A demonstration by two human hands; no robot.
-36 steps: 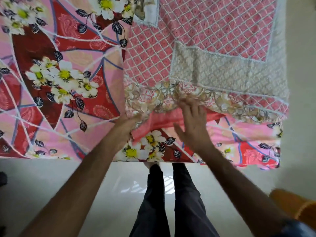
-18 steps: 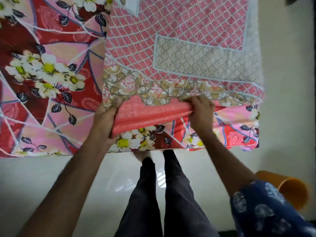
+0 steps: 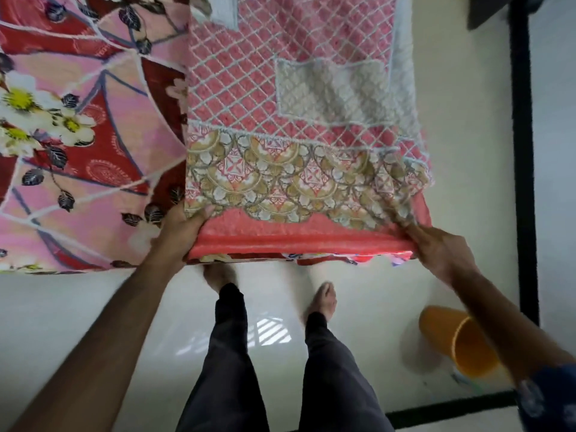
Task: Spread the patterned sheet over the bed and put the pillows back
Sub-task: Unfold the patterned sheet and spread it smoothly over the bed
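A pink sheet (image 3: pixel 280 98) with a white lattice, a gold scalloped band and a plain coral border lies partly folded on the right half of the bed. Under it the bed wears a red and pink floral sheet (image 3: pixel 87 126) with white flowers. My left hand (image 3: pixel 180 227) grips the coral border at its near left corner, at the bed's edge. My right hand (image 3: pixel 436 247) pinches the same border at its near right corner, past the bed's corner. The border is stretched taut between both hands. No pillows are in view.
I stand on a pale glossy floor (image 3: pixel 62 322) at the foot of the bed, my legs and bare feet below the edge. An orange bucket (image 3: pixel 458 344) lies on the floor at my right. A black strip (image 3: pixel 520 151) runs along the floor on the right.
Both hands have moved apart along the coral border to its corners. The sheet's near end has been drawn toward me, down to the bed's edge, and pulled flat.
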